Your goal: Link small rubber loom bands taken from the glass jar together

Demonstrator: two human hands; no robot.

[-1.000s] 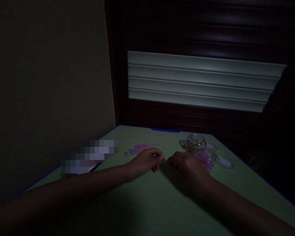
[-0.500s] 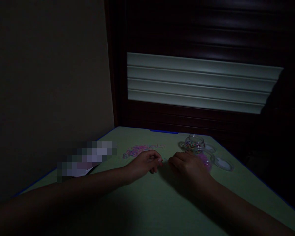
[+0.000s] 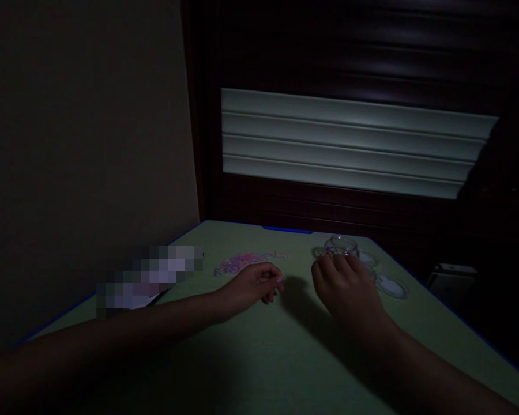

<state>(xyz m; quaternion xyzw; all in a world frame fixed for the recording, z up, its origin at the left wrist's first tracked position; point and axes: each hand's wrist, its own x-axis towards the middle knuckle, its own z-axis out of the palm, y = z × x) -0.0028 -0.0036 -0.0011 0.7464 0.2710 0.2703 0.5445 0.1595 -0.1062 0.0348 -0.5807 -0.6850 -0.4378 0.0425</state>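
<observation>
Just above the green tabletop, my left hand (image 3: 259,283) has its thumb and forefinger pinched together; whatever lies between them is too small and dark to make out. Behind it spreads a loose pile of thin pink and pastel rubber bands (image 3: 242,262). My right hand (image 3: 346,282) is raised in front of the clear jar (image 3: 345,244), its fingers curled down with the tips hidden from me. Small multicoloured pieces (image 3: 328,251) show in the jar's lower part. My right hand covers most of what stands before the jar.
Two clear round lids, a nearer lid (image 3: 391,286) and a farther lid (image 3: 367,258), lie right of the jar. A blurred-out flat item (image 3: 151,279) rests at the table's left. The blue-edged table (image 3: 268,357) meets a wall and dark slatted panels.
My right hand has moved right and slightly up, away from my left hand, and covers the pink-filled container seen before. My left hand keeps its pinch in nearly the same place.
</observation>
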